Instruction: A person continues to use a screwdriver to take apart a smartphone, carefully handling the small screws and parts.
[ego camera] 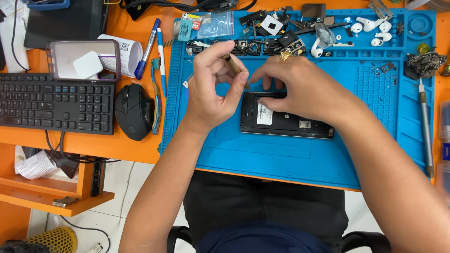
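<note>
One opened phone [286, 122], back off, lies flat mid blue mat [375, 154]. Left hand [213, 86] just above its top-left corner, thumb and fingers pinching one thin brass-coloured screwdriver [234, 66]. Right hand [304, 86], one gold ring, fingers together, pressing on phone's top edge. Loose parts and several white earbuds [370, 26] along mat's top. Left of mat: one black mouse [133, 111], one keyboard [56, 103], two pens [154, 44].

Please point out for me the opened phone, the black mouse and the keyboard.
opened phone [290, 122]: head view, on its bare black inside.
black mouse [134, 111]: head view, on the middle of its back.
keyboard [51, 103]: head view, on the keys near the middle.
</note>
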